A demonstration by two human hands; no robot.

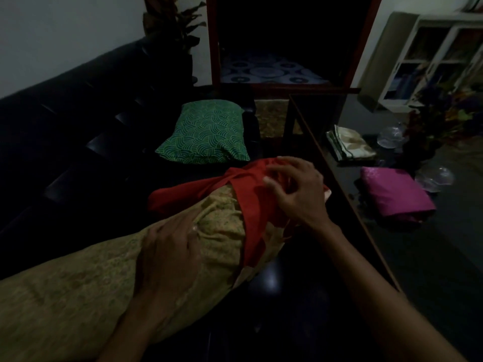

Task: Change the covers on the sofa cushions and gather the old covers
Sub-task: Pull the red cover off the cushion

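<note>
One green cushion [202, 131] lies finished-looking farther along the sofa [78, 131]. A second cushion [109, 278], gold-patterned, lies across the seat in front of the person, with a red cover [251, 202] bunched over its far end only (going on or coming off, the picture cannot say). The left hand [167, 254] grips the gold fabric, fingers curled in; the right hand [295, 189] rests on the red cloth, fingers spread. Two folded covers, one cream [350, 145] and one pink [394, 194], wait on the table [347, 194].
</note>
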